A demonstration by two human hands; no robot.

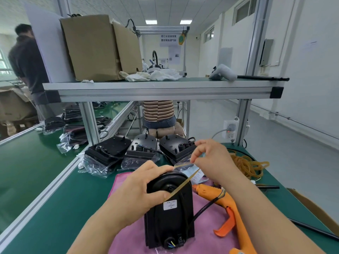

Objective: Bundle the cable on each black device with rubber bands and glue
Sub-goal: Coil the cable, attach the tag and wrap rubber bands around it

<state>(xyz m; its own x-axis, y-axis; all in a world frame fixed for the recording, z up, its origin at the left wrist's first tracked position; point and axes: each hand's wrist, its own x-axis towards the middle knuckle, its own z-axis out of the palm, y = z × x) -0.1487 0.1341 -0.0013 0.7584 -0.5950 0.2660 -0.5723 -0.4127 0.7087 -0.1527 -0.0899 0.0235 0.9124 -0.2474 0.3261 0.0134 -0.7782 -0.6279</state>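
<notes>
A black device (169,213) with a white label stands on a pink cloth (207,228), its black cable running along its face. My left hand (139,187) grips the device's rounded top and pins one end of a tan rubber band (185,182) with the thumb. My right hand (211,158) pinches the band's other end and holds it stretched up and to the right. An orange glue gun (231,213) lies on the cloth just right of the device. A pile of rubber bands (247,165) sits at the right.
Three more black devices (141,149) on clear plastic bags stand behind the cloth. A shelf frame (161,90) with cardboard boxes spans overhead. A conveyor belt (27,171) with further devices runs at the left. A cardboard box edge (315,209) is at the right. People stand beyond.
</notes>
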